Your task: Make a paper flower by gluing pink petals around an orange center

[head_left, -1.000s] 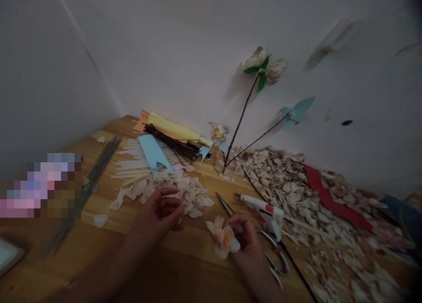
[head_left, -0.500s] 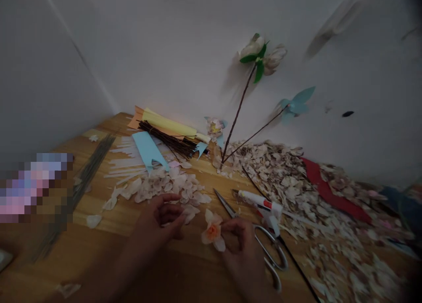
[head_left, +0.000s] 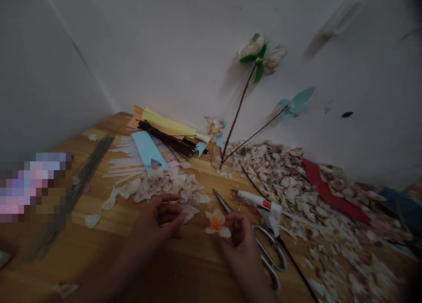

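Note:
My right hand [head_left: 240, 233] is closed around a small paper flower [head_left: 216, 222] with pale petals and an orange centre, held just above the wooden table [head_left: 184, 268]. My left hand [head_left: 161, 217] rests on the table to its left, fingers curled loosely with nothing clearly in them, touching the edge of a pile of pale loose petals [head_left: 168, 185]. Scissors [head_left: 263, 246] lie open right beside my right hand, and a white glue gun [head_left: 262, 204] lies just beyond them.
A large heap of petal scraps [head_left: 296, 180] covers the right side, with red paper [head_left: 325, 191] in it. Stemmed paper flowers [head_left: 260, 56] lean on the wall. Brown wire stems [head_left: 168, 140], blue, yellow and orange paper and a bundle of grey wires [head_left: 85, 175] lie at back left.
My right hand has turned the flower and lifted it slightly toward the left; the left hand stays nearly still by the petals. The view has tilted down a little.

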Motion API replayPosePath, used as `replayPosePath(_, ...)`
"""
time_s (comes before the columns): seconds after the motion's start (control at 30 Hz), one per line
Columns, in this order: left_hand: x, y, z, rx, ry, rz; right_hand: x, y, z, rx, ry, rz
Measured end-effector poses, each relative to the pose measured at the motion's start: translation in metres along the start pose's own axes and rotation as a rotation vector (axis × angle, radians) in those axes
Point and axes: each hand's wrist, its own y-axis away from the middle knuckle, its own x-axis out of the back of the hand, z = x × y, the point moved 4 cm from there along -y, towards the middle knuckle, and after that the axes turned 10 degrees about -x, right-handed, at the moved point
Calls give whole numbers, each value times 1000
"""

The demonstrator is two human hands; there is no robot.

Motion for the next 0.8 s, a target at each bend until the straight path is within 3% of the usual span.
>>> replayPosePath(0.13, -1, 1, 2, 20, 2, 2, -2, -3, 8, -75, -190, -1)
replayPosePath(0.33, -1, 0, 3, 12, 5, 8, -4, -10, 14, -173, -375, -129)
replayPosePath(0.8, 0, -1, 0, -5, -19, 11, -2, -4, 8, -240, -328, -112)
